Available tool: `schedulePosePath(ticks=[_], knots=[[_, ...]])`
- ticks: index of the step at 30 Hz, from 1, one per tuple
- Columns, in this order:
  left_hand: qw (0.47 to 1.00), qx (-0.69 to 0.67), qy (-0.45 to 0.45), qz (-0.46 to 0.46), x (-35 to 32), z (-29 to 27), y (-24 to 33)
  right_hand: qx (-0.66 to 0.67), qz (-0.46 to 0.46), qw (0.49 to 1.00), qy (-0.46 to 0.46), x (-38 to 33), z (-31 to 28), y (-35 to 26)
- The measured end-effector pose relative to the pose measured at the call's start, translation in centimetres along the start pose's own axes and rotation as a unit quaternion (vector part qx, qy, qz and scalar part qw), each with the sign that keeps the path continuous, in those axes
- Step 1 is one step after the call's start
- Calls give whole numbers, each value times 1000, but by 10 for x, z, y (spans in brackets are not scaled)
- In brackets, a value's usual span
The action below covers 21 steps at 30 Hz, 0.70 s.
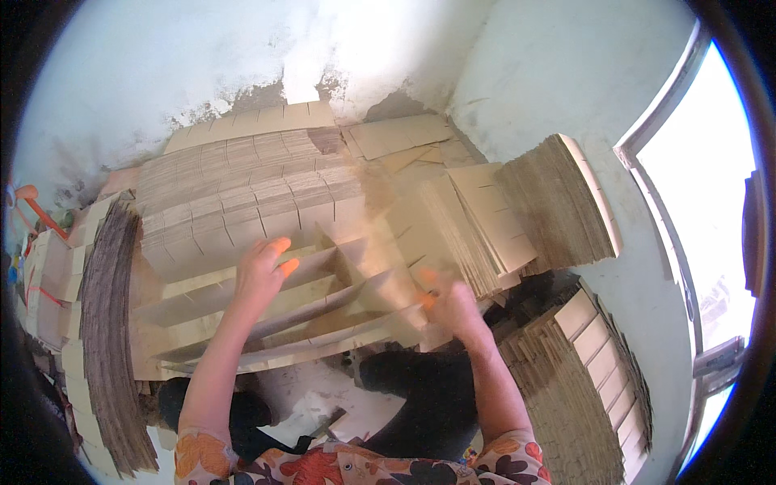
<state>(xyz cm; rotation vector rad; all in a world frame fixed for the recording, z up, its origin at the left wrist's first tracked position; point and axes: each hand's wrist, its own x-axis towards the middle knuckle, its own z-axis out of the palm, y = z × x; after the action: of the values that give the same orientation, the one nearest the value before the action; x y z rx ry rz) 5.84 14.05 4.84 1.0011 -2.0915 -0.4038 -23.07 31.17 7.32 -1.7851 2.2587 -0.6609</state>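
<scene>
In front of me, several long cardboard strips (pixel 303 307) stand on edge, roughly parallel, with a crossing strip at their right side. My left hand (pixel 260 267) is over their middle, near the front of a large stack of slotted cardboard (pixel 267 206). Its thumb and index finger wear orange finger covers and are apart, with nothing visible between them. My right hand (pixel 453 305) is at the right end of the strips, beside a leaning pile of cardboard sheets (pixel 440 230). It wears orange finger covers too; motion blurs its fingers, so any hold on a strip is unclear.
Tall stacks of cardboard stand at the left (pixel 109 323), the far right (pixel 558 202) and the lower right (pixel 566 388). An orange-handled tool (pixel 40 210) lies at the left edge. A pale wall (pixel 550 89) closes the back; a bright opening is at the right.
</scene>
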Motion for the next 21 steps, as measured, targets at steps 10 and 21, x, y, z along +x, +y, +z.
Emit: schedulePosePath(ticks=[10,21], knots=[[997,70,-21,15,-107,-57,40,-254,192,948,-6,33,40,53],[996,84,2,20,-127,-47,29,-358,40,931,50,26,56,56]])
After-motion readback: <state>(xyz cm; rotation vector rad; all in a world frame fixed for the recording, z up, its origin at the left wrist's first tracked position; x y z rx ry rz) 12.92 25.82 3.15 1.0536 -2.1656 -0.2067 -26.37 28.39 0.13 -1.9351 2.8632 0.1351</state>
